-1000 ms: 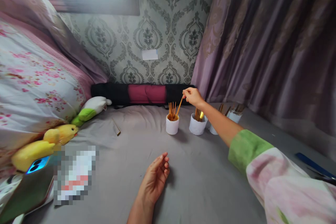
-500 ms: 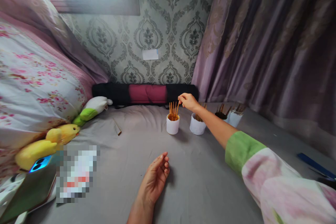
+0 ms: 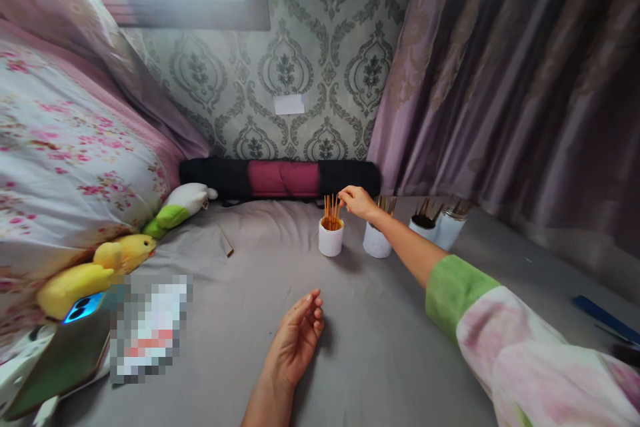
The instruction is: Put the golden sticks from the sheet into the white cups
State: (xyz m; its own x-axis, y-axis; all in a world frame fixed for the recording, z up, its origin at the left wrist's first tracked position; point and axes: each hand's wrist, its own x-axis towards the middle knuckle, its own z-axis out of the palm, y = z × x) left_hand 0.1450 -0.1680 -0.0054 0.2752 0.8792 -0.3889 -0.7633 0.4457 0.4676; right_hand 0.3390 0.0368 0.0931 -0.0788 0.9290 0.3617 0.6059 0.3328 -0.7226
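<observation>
A white cup [image 3: 331,241] with an orange-brown inside stands on the grey sheet, and several thin wooden sticks [image 3: 331,211] rise from it. Above its right rim, my right hand [image 3: 357,200] is closed in a pinch on the upper end of one thin wooden stick, whose lower part reaches down to the cup. My left hand [image 3: 300,333] lies palm-side up on the sheet, nearer to me, fingers loosely curled and holding nothing. My right forearm passes in front of a second white cup [image 3: 376,242] of sticks.
Farther right stand a dark-mouthed cup [image 3: 423,225] and a white jar [image 3: 451,228], both with sticks. A small brush-like stick [image 3: 227,245] lies left of centre. Plush toys [image 3: 75,288], a phone [image 3: 65,360] and a blurred packet [image 3: 150,333] line the left; a black-and-red roll [image 3: 283,178] lies behind.
My right hand has come down slightly at the right rim of the white cup, still pinching the stick. The left hand stays in place. The whole view has shifted a little.
</observation>
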